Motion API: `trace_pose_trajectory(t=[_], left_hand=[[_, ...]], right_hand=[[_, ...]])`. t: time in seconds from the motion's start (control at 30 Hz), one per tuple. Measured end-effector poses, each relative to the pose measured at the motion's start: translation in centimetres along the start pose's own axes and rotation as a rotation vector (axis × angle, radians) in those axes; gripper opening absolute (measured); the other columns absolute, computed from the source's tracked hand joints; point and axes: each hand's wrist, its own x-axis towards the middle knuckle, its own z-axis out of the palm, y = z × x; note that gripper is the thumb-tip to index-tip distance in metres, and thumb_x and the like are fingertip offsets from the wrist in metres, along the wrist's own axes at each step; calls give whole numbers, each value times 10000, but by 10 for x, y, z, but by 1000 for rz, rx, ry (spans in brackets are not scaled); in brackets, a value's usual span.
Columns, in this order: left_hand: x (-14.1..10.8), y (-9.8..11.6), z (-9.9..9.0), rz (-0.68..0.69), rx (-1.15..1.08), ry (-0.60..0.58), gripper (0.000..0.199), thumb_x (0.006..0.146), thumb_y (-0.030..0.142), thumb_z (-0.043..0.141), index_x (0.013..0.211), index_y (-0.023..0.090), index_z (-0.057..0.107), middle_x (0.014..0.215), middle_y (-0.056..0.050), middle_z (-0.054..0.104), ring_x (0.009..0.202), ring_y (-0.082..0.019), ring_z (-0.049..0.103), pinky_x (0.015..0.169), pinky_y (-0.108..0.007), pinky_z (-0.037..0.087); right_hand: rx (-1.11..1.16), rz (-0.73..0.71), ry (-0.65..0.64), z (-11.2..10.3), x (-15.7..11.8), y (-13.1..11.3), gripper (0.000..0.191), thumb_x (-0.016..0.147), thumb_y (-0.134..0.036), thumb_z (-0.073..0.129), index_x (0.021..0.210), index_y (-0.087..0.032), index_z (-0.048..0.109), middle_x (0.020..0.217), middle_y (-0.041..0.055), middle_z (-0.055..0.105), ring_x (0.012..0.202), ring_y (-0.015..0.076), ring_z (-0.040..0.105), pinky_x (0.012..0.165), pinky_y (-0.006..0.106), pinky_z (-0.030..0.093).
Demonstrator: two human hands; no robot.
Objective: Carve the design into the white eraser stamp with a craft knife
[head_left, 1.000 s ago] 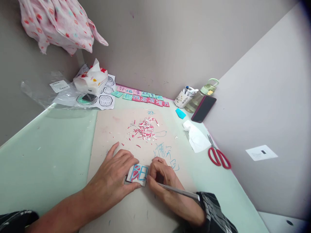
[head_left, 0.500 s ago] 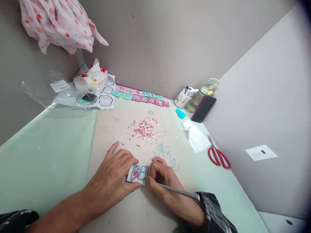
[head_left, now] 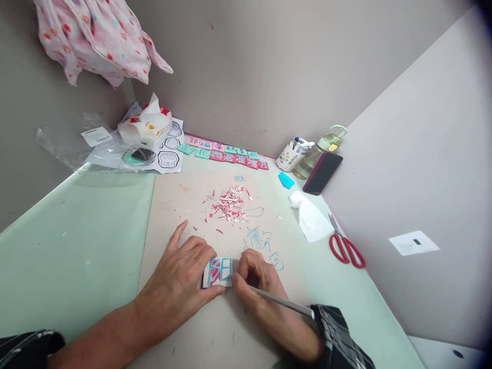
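Blue “阳” tile (head_left: 220, 272), straighter under left fingers (head_left: 206, 253)

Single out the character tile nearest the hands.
The white-and-red tile with blue outlines, held by the left hand; the other character tiles lie in two rows by the back wall.

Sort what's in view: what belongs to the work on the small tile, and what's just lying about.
Part of the work:
- small tile, in the left hand
- slim tool, in the right hand
- beige mat
- red and white scraps
- lettered tiles, probably

Apparently just lying about:
- phone
- bottle
- tissue pack
- scissors, possibly a spare tool
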Motion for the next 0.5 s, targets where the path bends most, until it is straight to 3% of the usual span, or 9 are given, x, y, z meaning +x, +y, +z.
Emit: trace_pose_trajectory(t=[0.1, 0.33, 0.5], left_hand=[[0, -2, 1, -7, 0, -18, 330, 764, 243, 841, 876, 208, 533, 784, 33, 566, 865, -232, 608, 1203, -623, 200], [-3, -11, 1, -54, -113, -109, 361, 788, 167, 814, 1038, 216, 558, 812, 61, 558, 917, -223, 588, 1180, -615, 205], [-4, -11, 1, -61, -138, -92, 346, 792, 145, 805, 1034, 220, 569, 814, 62, 551, 922, -222, 579, 1170, -605, 203]], right_hand=[[-16, -16, 40, 3, 1, 4, 250, 839, -170, 512, 662, -243, 350, 674, -31, 420, 700, 169, 421, 640, 306, 313], [61, 38, 3, -2, 5, 13, 243, 841, -259, 544, 648, -236, 398, 679, -28, 453, 686, 159, 414, 626, 294, 310], [170, 45, -13, -9, 8, 13, 253, 840, -264, 554, 647, -238, 393, 637, -48, 425, 643, 142, 374, 595, 282, 301]])
